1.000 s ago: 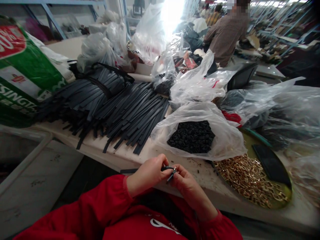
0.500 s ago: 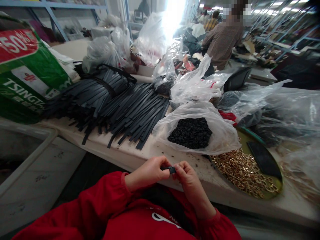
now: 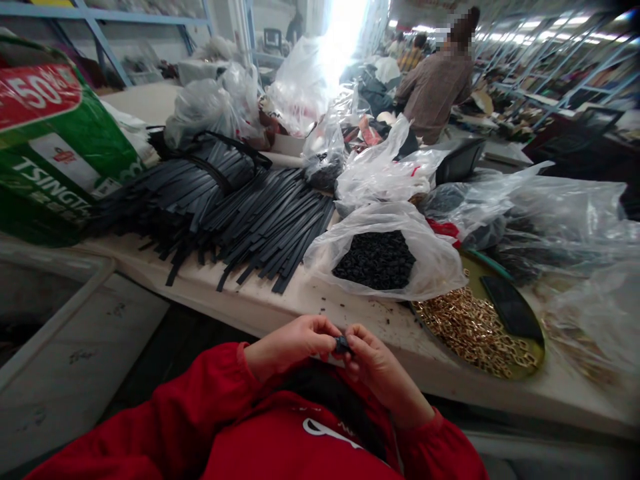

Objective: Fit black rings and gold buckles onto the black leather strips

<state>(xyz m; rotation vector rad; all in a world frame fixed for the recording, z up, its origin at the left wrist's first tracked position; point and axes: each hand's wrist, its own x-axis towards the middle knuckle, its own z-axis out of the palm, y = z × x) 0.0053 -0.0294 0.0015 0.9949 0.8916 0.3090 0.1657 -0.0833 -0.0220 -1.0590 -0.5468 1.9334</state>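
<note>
Close to my body, in front of the table edge, both hands pinch a small dark strap point(image 3: 342, 345). My left hand point(image 3: 311, 339) has its thumb and fingers closed on one side of it. From the other side my right hand point(image 3: 369, 352) grips it between thumb and fingertips. Only a short folded-looking bit of the strap shows; the fingers hide the rest. Beyond the hands an open plastic bag point(image 3: 320, 257) holds many small black loops point(image 3: 375, 260). Gold-coloured metal buckles point(image 3: 465, 327) lie heaped on a round tray point(image 3: 534, 333) to the right.
Bundles of long dark straps point(image 3: 270, 227) spread across the table point(image 3: 240, 300), their ends toward me. A green bag point(image 3: 60, 160) stands at the left above a pale bin point(image 3: 100, 333). Clear plastic bags point(image 3: 575, 207) crowd the back and right. A person point(image 3: 435, 87) is farther off.
The strap between my fingers has turned and looks more bunched, where before a flat band showed. My hands have come closer together. The view has shifted slightly.
</note>
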